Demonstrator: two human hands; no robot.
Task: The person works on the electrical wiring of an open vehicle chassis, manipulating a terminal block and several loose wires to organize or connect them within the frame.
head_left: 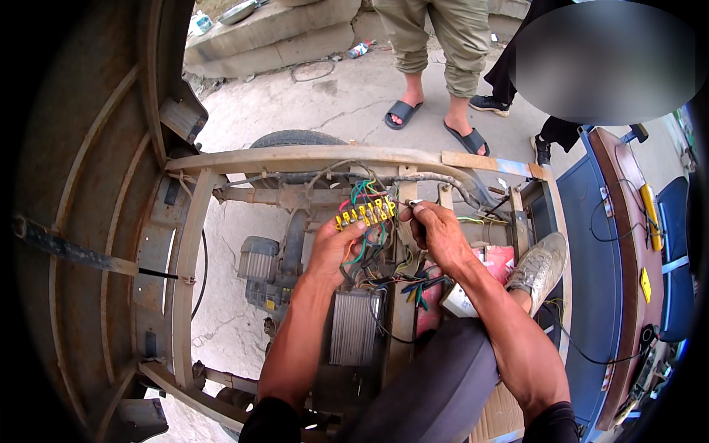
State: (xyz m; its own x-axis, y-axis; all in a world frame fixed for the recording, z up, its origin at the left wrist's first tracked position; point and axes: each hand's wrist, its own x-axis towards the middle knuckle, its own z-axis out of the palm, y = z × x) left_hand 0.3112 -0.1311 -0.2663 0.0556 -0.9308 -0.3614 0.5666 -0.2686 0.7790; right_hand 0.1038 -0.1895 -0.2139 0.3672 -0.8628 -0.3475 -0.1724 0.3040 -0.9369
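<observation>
Wires [360, 193] trail from the left hand's [332, 249] knobbly, oblong yellow block [366, 213].

Pale, cracked concrete ground [303, 111]; low concrete ledge [269, 40] along far side; daylight.

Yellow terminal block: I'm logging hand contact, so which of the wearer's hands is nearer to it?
Left. The left hand grips the yellow terminal block, thumb along its near edge; the right hand is just beyond its right end.
</observation>
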